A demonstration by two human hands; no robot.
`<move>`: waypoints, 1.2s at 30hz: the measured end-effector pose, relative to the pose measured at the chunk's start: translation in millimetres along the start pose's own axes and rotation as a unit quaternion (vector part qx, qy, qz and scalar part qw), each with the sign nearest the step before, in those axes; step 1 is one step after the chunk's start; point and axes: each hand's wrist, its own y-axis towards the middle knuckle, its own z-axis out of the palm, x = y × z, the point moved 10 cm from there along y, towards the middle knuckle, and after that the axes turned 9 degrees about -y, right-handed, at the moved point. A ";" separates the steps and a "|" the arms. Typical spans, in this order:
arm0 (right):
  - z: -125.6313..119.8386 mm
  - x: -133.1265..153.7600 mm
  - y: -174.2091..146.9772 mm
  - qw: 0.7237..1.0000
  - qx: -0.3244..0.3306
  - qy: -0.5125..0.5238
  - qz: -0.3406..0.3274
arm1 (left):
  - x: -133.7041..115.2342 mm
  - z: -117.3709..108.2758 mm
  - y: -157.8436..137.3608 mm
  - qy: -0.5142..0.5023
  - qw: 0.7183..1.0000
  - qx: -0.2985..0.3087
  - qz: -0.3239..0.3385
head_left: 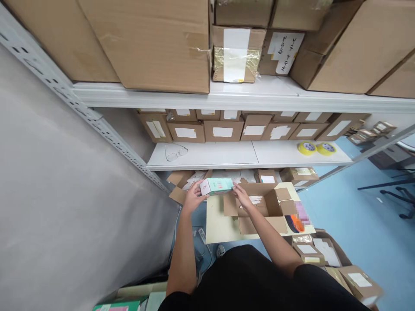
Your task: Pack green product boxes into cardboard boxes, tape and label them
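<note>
A small mint-green and white box (pixel 219 185) is held level between my two hands, over the far left part of a pale yellow table (pixel 215 224). My left hand (pixel 193 196) grips its white end, thumb below and fingers behind. At the other end, the fingers of my right hand (pixel 241 195) close on the green side. Just right of the held box stands an open cardboard box (pixel 270 203), flaps spread outward, with some white pieces inside. My right forearm passes over its near flap.
Ahead, a white shelf (pixel 207 156) carries a row of labelled cartons (pixel 223 129), eyeglasses (pixel 177 153) and two yellow tape rolls (pixel 307 148). A grey wall (pixel 71 185) rises at left. An orange item (pixel 297 223) lies on the table's right side. More boxes (pixel 358 280) sit lower right.
</note>
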 end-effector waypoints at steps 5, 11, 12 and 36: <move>-79.9 -15.6 -31.0 0.988 -0.107 0.093 0.060 | 17.3 74.1 -2.0 0.005 0.999 0.034 -0.014; -174.9 -40.3 -87.8 0.966 -0.219 0.097 0.095 | 45.5 199.2 -17.0 0.005 0.995 0.076 -0.066; -184.6 -45.8 -96.1 0.964 -0.226 0.099 0.102 | 51.0 218.2 -20.5 -0.012 0.992 0.094 -0.081; -207.7 -93.0 -128.0 0.987 -0.145 -0.047 0.053 | 129.6 271.4 -80.2 0.387 0.902 0.183 -0.060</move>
